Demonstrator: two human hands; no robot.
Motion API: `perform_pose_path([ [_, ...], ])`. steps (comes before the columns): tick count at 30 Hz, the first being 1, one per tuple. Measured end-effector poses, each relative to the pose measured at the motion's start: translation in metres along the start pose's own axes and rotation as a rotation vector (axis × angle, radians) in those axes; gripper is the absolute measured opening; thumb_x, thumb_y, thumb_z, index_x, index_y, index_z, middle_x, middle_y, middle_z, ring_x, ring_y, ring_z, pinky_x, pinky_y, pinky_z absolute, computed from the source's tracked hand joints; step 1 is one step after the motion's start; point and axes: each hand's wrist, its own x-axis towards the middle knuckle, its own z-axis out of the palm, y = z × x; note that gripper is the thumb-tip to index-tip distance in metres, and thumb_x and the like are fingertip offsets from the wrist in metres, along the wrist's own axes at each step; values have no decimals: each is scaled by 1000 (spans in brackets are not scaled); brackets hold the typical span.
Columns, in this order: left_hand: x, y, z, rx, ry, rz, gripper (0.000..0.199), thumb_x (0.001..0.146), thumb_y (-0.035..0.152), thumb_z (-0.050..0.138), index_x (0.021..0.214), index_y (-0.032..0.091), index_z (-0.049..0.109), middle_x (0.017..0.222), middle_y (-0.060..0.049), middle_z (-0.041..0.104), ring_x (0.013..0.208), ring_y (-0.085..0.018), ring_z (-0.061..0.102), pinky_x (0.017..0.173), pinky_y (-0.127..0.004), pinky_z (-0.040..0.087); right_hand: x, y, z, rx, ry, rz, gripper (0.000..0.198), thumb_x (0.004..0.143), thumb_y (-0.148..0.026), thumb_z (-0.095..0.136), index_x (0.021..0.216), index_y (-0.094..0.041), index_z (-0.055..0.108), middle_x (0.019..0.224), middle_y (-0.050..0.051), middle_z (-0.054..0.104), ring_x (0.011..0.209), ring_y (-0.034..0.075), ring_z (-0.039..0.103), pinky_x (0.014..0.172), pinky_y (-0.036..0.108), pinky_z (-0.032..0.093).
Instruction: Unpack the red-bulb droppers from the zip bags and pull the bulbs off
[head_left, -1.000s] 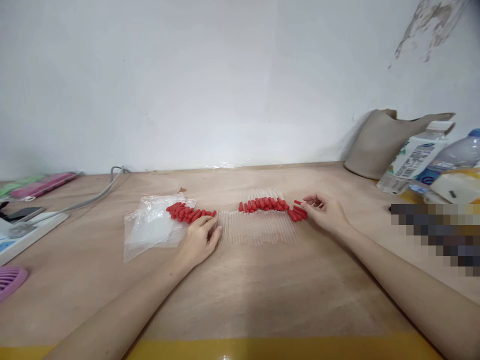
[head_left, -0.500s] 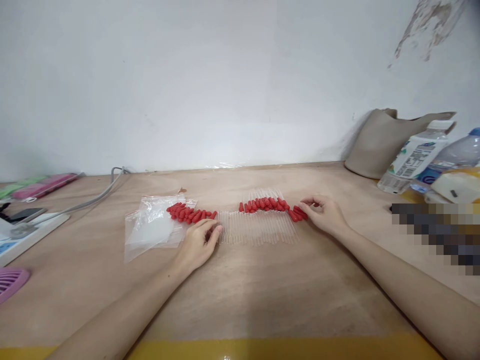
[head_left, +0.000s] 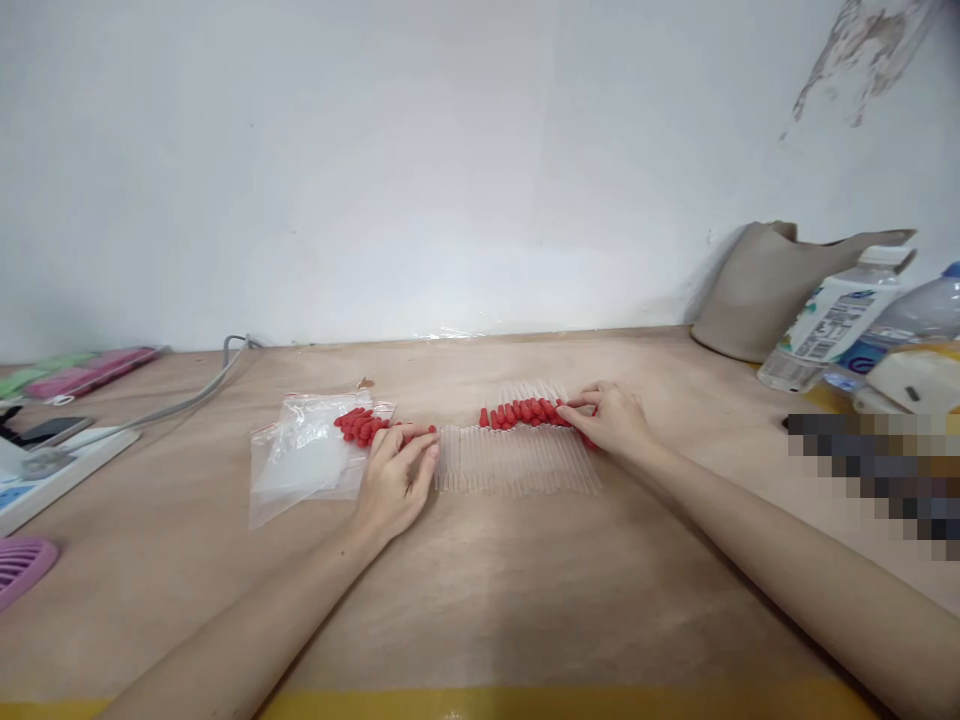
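Note:
My left hand point(head_left: 397, 478) is closed at the left end of a row of thin clear glass tubes point(head_left: 517, 460), with a red rubber bulb point(head_left: 432, 430) peeking out at its fingertips. Partly behind that hand lies a heap of red rubber bulbs point(head_left: 358, 425), some on a clear plastic bag point(head_left: 300, 455). Along the upper ends of the tubes runs a line of more red bulbs point(head_left: 525, 411), with other clear tubes point(head_left: 529, 390) sticking out behind them. My right hand point(head_left: 611, 420) pinches a bulb at the right end of this line and covers several others.
On the left are a power strip point(head_left: 82, 465) with a grey cable point(head_left: 180, 405), a phone point(head_left: 56, 432), a pink pouch point(head_left: 97, 373) and a purple slotted item point(head_left: 22, 570). At the right stand a beige container point(head_left: 739, 290) and plastic bottles point(head_left: 832, 320). A wall point(head_left: 450, 180) bounds the back.
My right hand has moved left, from beside the rightmost bulbs onto the end of the bulb line. My left hand has shifted slightly left and covers more of the heap.

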Motion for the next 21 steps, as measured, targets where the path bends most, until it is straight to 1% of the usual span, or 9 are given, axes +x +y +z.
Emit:
perform_pose_path([
  [3, 0, 0, 0, 12, 1, 21, 20, 84, 23, 47, 97, 19, 62, 95, -6, 57, 92, -20, 50, 84, -38, 41, 2, 0, 2, 31, -30, 27, 23, 74, -42, 54, 74, -26, 71, 84, 3, 64, 85, 22, 56, 74, 35, 38],
  [6, 0, -1, 1, 19, 1, 34, 19, 84, 22, 48, 96, 19, 63, 94, -7, 57, 92, -20, 50, 84, -38, 42, 3, 1, 3, 147, -12, 95, 23, 74, -38, 54, 70, -22, 70, 79, 4, 64, 77, 19, 58, 68, 31, 41],
  [8, 0, -1, 1, 19, 2, 42, 19, 83, 22, 49, 95, 19, 63, 95, -7, 56, 91, -20, 51, 83, -38, 42, 1, 1, 0, 230, 49, 126, 24, 75, -37, 53, 70, -21, 70, 78, 4, 64, 74, 18, 58, 66, 30, 42],
  [10, -1, 0, 1, 19, 0, 57, 19, 82, 22, 49, 96, 20, 62, 97, -7, 56, 92, -20, 51, 83, -38, 43, -4, -2, -3, 291, 150, 93, 24, 76, -37, 52, 72, -20, 69, 78, 5, 62, 75, 18, 57, 66, 31, 43],
  [12, -1, 3, 0, 32, -4, 86, 22, 82, 22, 50, 101, 20, 61, 101, -7, 56, 94, -20, 52, 84, -39, 43, -15, -8, -7, 322, 250, -35, 23, 78, -36, 52, 77, -20, 68, 81, 6, 62, 79, 19, 56, 69, 32, 43],
  [14, -1, 8, -2, 67, 7, 138, 29, 81, 21, 50, 109, 21, 57, 108, -8, 56, 100, -22, 51, 88, -40, 41, -30, -17, -10, 315, 290, -233, 19, 80, -32, 51, 85, -20, 66, 85, 7, 62, 83, 20, 55, 75, 36, 42],
  [16, 0, 16, -5, 119, 34, 216, 36, 81, 19, 51, 117, 22, 53, 117, -9, 54, 108, -24, 49, 92, -42, 39, -47, -26, -9, 279, 258, -423, 17, 81, -26, 51, 90, -21, 65, 88, 7, 63, 84, 20, 55, 78, 38, 40],
  [18, 0, 23, -7, 165, 30, 311, 40, 82, 17, 50, 121, 24, 50, 124, -9, 51, 116, -26, 45, 95, -44, 36, -60, -35, -6, 255, 223, -573, 16, 81, -23, 51, 91, -22, 63, 87, 5, 64, 82, 19, 55, 78, 38, 38],
  [21, 1, 30, -6, 192, -31, 444, 39, 83, 15, 50, 121, 25, 49, 125, -8, 51, 120, -25, 42, 98, -44, 35, -70, -46, -2, 271, 195, -701, 14, 81, -19, 52, 92, -21, 61, 86, 3, 65, 81, 17, 54, 77, 36, 36],
])
